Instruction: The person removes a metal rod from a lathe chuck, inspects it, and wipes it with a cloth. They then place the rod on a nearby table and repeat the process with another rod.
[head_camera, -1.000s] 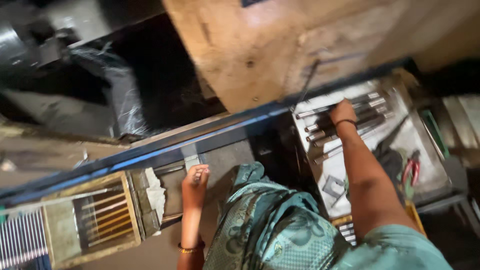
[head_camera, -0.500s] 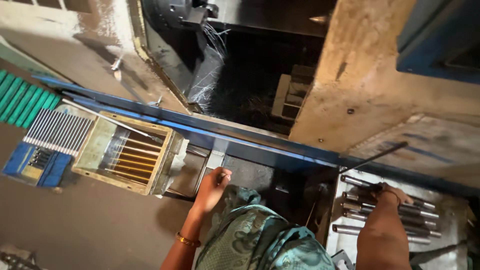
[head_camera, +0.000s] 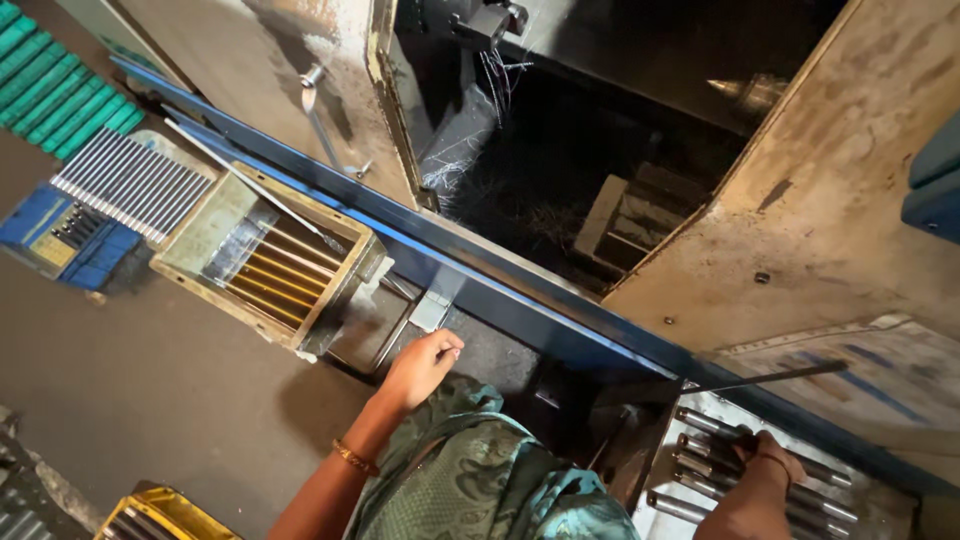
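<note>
- Since the earlier picture, the right hand (head_camera: 765, 462) stays on the steel rods (head_camera: 700, 455) in the tray (head_camera: 665, 525), fingers curled around one.
- Left hand (head_camera: 420, 365), loosely closed and holding nothing, hovers beside the blue rail (head_camera: 480, 280).

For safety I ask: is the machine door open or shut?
Open: the machine door stands aside, and the dark inside with its metal steps shows.
</note>
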